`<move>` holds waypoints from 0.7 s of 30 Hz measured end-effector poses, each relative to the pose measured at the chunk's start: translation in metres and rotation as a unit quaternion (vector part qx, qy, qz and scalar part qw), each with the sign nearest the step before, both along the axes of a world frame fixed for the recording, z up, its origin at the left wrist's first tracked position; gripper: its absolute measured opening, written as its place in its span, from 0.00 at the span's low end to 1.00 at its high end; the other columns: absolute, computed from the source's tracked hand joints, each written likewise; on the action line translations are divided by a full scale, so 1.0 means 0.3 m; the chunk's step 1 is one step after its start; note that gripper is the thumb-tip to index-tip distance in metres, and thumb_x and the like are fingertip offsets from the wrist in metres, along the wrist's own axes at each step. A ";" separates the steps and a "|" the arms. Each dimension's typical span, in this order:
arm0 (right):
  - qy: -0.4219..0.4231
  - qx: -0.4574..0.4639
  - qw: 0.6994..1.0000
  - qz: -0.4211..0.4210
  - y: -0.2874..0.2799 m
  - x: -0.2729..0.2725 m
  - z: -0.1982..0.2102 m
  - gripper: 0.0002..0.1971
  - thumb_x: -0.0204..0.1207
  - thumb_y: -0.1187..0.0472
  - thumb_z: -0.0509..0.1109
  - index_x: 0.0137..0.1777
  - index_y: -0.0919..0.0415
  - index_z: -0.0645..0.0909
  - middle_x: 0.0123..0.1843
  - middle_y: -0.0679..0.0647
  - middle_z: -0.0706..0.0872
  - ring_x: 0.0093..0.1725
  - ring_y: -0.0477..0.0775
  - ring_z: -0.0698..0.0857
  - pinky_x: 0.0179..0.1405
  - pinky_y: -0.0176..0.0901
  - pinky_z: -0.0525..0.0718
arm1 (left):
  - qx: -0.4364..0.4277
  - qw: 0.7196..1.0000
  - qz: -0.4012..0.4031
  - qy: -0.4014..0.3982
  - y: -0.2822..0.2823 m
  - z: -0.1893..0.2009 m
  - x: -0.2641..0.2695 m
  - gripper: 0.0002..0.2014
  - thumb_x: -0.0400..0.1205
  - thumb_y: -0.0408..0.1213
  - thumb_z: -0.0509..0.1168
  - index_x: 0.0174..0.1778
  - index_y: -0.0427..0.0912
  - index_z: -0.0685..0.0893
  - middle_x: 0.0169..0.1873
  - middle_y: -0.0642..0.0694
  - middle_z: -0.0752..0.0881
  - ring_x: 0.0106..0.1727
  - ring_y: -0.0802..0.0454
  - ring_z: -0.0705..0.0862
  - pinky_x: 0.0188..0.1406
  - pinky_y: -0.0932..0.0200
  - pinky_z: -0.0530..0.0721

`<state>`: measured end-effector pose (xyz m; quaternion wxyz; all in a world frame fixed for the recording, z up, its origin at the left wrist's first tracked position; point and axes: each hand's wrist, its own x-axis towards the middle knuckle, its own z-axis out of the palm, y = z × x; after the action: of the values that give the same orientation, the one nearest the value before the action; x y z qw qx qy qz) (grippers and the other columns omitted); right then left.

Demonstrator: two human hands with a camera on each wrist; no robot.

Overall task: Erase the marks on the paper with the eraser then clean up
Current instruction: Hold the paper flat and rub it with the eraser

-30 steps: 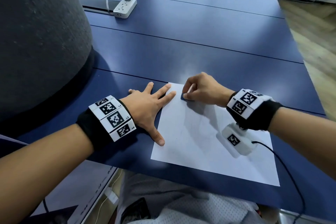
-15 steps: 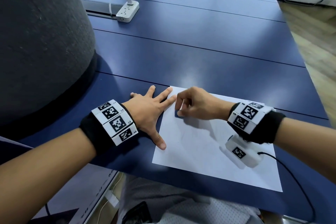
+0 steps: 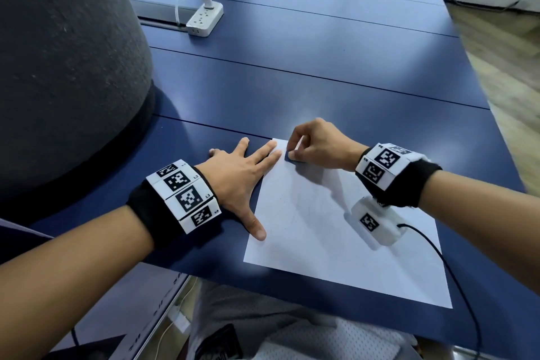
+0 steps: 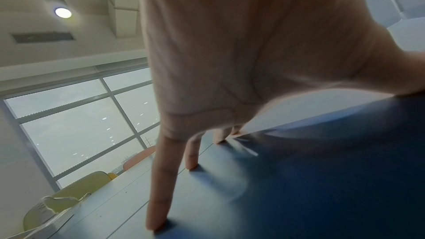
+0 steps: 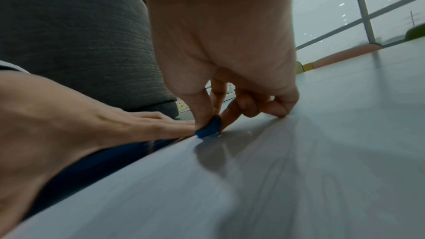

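- The right hand (image 3: 314, 144) pinches a small blue eraser (image 5: 209, 128) between thumb and fingers.
- The eraser presses down on the far left corner of the white paper (image 3: 336, 248).
- The left hand (image 3: 239, 172) lies flat with fingers spread, holding down the paper's left edge.
- The paper lies on a blue table (image 3: 321, 58).
- A white power strip (image 3: 204, 18) sits far back on the table.

Paper (image 3: 336, 242): your white sheet lies flat near the worktop's front edge, turned slightly askew, faint grey marks across its middle.
Eraser (image 5: 208, 127): small, dark blue, pressed on the sheet's far left corner.
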<state>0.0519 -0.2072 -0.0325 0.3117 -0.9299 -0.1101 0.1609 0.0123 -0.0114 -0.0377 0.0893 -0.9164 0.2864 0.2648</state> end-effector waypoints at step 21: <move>0.009 -0.010 1.000 -0.003 -0.069 -0.030 0.013 0.02 0.71 0.62 0.76 0.41 0.56 0.86 0.29 0.47 0.84 0.25 0.39 0.79 0.21 0.21 0.69 | -0.003 1.000 -0.004 -0.004 -0.004 -0.003 0.001 0.74 0.49 0.80 0.71 0.83 0.59 0.34 0.84 0.58 0.32 0.84 0.31 0.43 0.62 0.25 0.75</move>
<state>0.0429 -0.2280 -0.0286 0.3036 -0.9319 -0.1030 0.1695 0.0126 -0.0126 -0.0388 0.0886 -0.9167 0.2903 0.2599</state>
